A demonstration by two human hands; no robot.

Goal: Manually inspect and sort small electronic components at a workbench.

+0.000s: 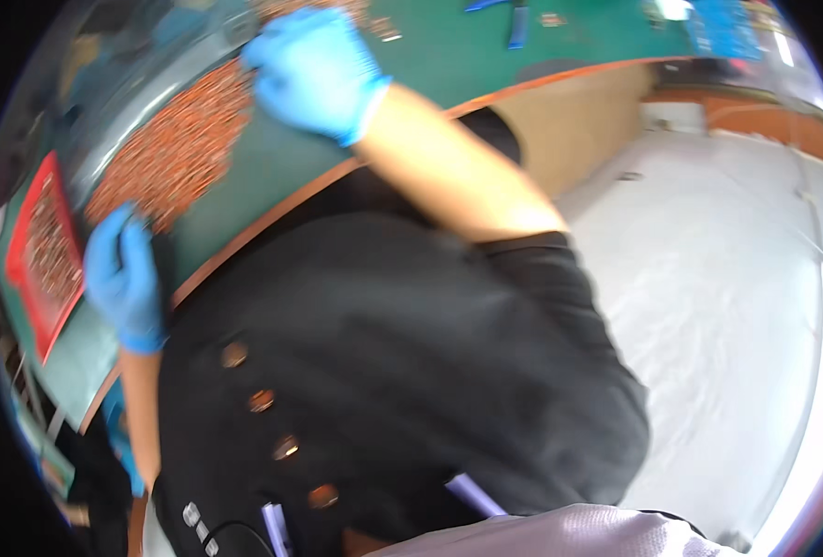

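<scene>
Red tray [38, 255] at far left holds some small copper-coloured parts, but the bulk still lies in a loose heap [175, 148] on the green counter [272, 167], so sorting looks early. L hand [122, 278], blue glove, at heap's near edge, fingers curled, grasp unclear (blur). R hand [314, 70] reaches across heap's far end, palm down, fingers loosely bent; can't tell if holding anything.

green-topped bench [449, 56], orange edge | big heap of small copper-coloured parts [175, 148] at left-centre | red tray [24, 243] of same parts on far-left end | blue items [518, 23] + few loose bits farther along | blurred
</scene>
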